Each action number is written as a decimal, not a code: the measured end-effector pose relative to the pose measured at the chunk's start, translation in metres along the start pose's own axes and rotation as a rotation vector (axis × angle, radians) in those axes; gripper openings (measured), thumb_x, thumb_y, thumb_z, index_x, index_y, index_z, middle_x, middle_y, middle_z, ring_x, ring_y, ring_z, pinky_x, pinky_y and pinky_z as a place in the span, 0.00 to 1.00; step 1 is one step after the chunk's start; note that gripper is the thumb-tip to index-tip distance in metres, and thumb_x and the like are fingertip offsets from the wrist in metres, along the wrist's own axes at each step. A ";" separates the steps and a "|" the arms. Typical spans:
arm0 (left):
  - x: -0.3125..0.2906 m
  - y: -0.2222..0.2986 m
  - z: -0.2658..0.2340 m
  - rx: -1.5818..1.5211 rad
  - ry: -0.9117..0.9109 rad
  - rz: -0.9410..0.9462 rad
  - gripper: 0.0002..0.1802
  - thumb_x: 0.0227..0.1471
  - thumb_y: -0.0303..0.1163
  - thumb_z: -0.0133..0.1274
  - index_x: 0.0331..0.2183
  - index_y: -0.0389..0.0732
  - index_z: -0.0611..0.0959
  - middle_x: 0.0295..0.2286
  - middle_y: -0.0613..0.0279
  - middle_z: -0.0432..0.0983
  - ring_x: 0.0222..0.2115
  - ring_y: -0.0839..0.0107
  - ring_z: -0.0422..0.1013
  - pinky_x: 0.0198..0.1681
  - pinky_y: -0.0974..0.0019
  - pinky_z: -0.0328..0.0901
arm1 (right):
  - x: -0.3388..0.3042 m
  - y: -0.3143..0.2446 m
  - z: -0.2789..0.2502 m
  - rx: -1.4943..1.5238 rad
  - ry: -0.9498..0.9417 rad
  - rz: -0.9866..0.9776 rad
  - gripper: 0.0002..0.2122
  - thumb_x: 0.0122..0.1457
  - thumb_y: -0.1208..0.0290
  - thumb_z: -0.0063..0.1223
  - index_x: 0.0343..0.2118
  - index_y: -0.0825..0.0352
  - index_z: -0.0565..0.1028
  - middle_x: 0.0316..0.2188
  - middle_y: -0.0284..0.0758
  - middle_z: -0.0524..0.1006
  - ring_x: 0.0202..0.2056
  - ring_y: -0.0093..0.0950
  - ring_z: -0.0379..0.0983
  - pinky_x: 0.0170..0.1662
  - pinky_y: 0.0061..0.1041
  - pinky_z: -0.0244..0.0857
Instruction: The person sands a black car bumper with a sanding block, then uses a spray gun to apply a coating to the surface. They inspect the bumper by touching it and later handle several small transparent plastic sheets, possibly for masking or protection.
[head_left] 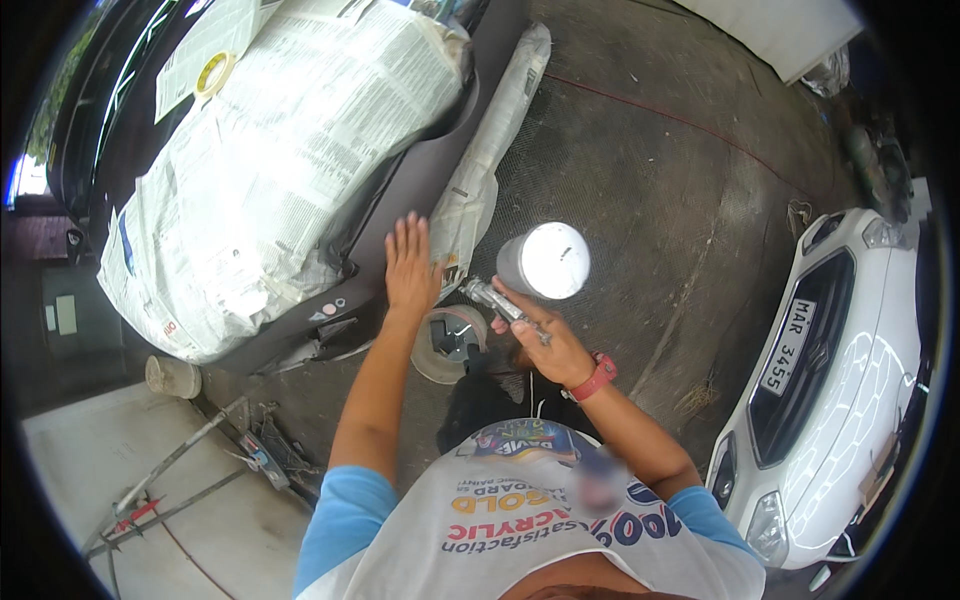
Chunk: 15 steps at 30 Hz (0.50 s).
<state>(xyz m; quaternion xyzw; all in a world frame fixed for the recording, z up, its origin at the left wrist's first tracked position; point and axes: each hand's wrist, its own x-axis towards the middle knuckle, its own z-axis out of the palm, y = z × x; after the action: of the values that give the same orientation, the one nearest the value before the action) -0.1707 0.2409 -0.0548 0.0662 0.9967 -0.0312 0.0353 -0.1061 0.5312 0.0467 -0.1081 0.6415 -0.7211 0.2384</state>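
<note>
My left hand (410, 272) lies with its fingers stretched out against the dark grey body panel (375, 232) of a vehicle. My right hand (560, 350) is wrapped round a metal spray gun (492, 300). A cup with a white lid (556, 262) sits on the gun, and the gun's nozzle end points toward the panel near my left fingers. Sheets of newspaper (270, 170) mask the upper part of the vehicle, and a paper-wrapped strip (490, 155) runs along its near side.
A bucket (422, 362) stands on the floor below my hands. A yellow tape roll (203, 88) rests on the newspaper. At the right is a white car (860, 400); a red hose (690, 120) crosses the floor. Another pail (172, 378) and a metal frame (185, 456) are at lower left.
</note>
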 end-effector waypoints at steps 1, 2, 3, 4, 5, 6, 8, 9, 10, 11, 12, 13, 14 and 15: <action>0.029 0.006 -0.005 -0.002 0.000 0.007 0.52 0.63 0.50 0.58 0.74 0.33 0.53 0.75 0.47 0.46 0.76 0.48 0.40 0.78 0.44 0.36 | -0.002 0.002 0.000 -0.023 0.017 -0.020 0.26 0.75 0.60 0.47 0.73 0.64 0.66 0.61 0.44 0.78 0.53 0.28 0.80 0.59 0.31 0.72; 0.054 0.010 -0.003 -0.034 0.035 0.028 0.52 0.64 0.50 0.57 0.74 0.33 0.53 0.75 0.46 0.45 0.76 0.47 0.41 0.78 0.43 0.36 | -0.004 0.004 0.002 -0.041 0.031 -0.038 0.26 0.75 0.60 0.47 0.73 0.64 0.66 0.61 0.43 0.79 0.51 0.26 0.80 0.58 0.31 0.72; 0.075 0.012 -0.001 -0.061 0.066 0.040 0.52 0.64 0.50 0.56 0.74 0.33 0.52 0.75 0.44 0.45 0.76 0.46 0.41 0.77 0.42 0.36 | -0.006 0.003 0.004 -0.020 0.032 -0.016 0.27 0.75 0.61 0.47 0.73 0.64 0.65 0.60 0.42 0.79 0.50 0.26 0.80 0.58 0.30 0.72; 0.089 0.013 -0.001 -0.062 0.072 0.016 0.52 0.64 0.50 0.56 0.74 0.33 0.52 0.75 0.45 0.44 0.76 0.46 0.41 0.78 0.42 0.36 | -0.007 -0.001 0.006 0.001 0.024 0.009 0.27 0.75 0.61 0.47 0.73 0.64 0.65 0.59 0.41 0.80 0.49 0.25 0.80 0.57 0.30 0.72; 0.097 0.015 0.000 -0.068 0.075 0.001 0.51 0.64 0.50 0.56 0.75 0.34 0.52 0.75 0.45 0.44 0.76 0.47 0.41 0.78 0.42 0.36 | -0.010 -0.001 0.010 0.010 0.029 0.032 0.27 0.75 0.61 0.47 0.73 0.64 0.65 0.57 0.41 0.80 0.48 0.25 0.79 0.57 0.30 0.72; 0.096 0.015 -0.001 -0.076 0.096 -0.027 0.51 0.64 0.50 0.56 0.75 0.34 0.52 0.76 0.46 0.44 0.76 0.47 0.41 0.78 0.42 0.36 | -0.010 -0.002 0.013 0.007 0.030 0.042 0.27 0.75 0.61 0.47 0.73 0.64 0.65 0.56 0.40 0.81 0.48 0.25 0.79 0.56 0.30 0.72; 0.084 0.013 0.001 -0.093 0.136 -0.060 0.51 0.64 0.50 0.56 0.75 0.35 0.52 0.76 0.48 0.43 0.76 0.49 0.40 0.78 0.42 0.36 | -0.010 -0.002 0.021 0.004 0.036 0.060 0.27 0.75 0.61 0.47 0.73 0.65 0.65 0.54 0.39 0.81 0.46 0.25 0.79 0.56 0.29 0.72; 0.066 0.009 0.005 -0.102 0.129 -0.079 0.51 0.64 0.49 0.56 0.75 0.36 0.52 0.76 0.49 0.44 0.76 0.49 0.40 0.78 0.43 0.36 | -0.010 0.000 0.026 -0.002 0.027 0.064 0.27 0.75 0.61 0.47 0.73 0.65 0.65 0.54 0.40 0.81 0.46 0.25 0.79 0.56 0.30 0.72; 0.042 0.006 0.008 -0.110 0.123 -0.097 0.51 0.65 0.49 0.55 0.75 0.36 0.52 0.76 0.49 0.44 0.76 0.50 0.40 0.78 0.43 0.36 | -0.010 0.003 0.033 -0.006 0.028 0.041 0.28 0.75 0.60 0.47 0.73 0.65 0.65 0.54 0.40 0.82 0.46 0.26 0.79 0.56 0.30 0.72; 0.020 0.002 0.010 -0.117 0.122 -0.111 0.51 0.65 0.49 0.55 0.75 0.36 0.52 0.76 0.50 0.44 0.77 0.50 0.40 0.78 0.43 0.36 | -0.011 0.002 0.040 -0.016 0.023 0.054 0.28 0.75 0.59 0.47 0.73 0.65 0.65 0.53 0.40 0.82 0.46 0.26 0.80 0.56 0.30 0.72; -0.001 -0.003 0.013 -0.121 0.103 -0.107 0.50 0.65 0.49 0.55 0.75 0.37 0.51 0.76 0.51 0.44 0.77 0.51 0.40 0.78 0.44 0.36 | -0.009 0.000 0.047 -0.028 0.020 0.060 0.28 0.75 0.59 0.47 0.73 0.65 0.65 0.52 0.40 0.82 0.46 0.26 0.80 0.56 0.31 0.72; -0.026 -0.010 0.017 -0.125 0.085 -0.103 0.50 0.65 0.49 0.55 0.75 0.38 0.51 0.76 0.53 0.44 0.77 0.52 0.40 0.78 0.45 0.37 | -0.009 0.001 0.054 -0.052 0.009 0.058 0.28 0.75 0.57 0.47 0.73 0.64 0.65 0.50 0.39 0.82 0.43 0.25 0.78 0.53 0.29 0.71; -0.048 -0.019 0.021 -0.129 0.069 -0.099 0.50 0.65 0.49 0.55 0.75 0.39 0.51 0.76 0.54 0.45 0.77 0.53 0.40 0.78 0.45 0.37 | -0.008 0.002 0.062 -0.074 -0.002 0.052 0.28 0.75 0.56 0.46 0.73 0.64 0.65 0.49 0.39 0.83 0.41 0.24 0.77 0.50 0.28 0.70; -0.068 -0.027 0.025 -0.100 0.056 -0.086 0.50 0.65 0.49 0.55 0.76 0.39 0.51 0.76 0.56 0.45 0.77 0.54 0.40 0.78 0.46 0.37 | -0.006 0.003 0.069 -0.098 -0.011 0.046 0.28 0.75 0.54 0.46 0.73 0.63 0.66 0.47 0.38 0.83 0.38 0.22 0.75 0.46 0.26 0.69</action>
<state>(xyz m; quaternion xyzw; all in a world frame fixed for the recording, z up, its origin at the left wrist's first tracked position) -0.1055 0.2040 -0.0727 0.0222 0.9995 0.0190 0.0092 -0.0682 0.4741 0.0552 -0.1088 0.6771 -0.6824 0.2531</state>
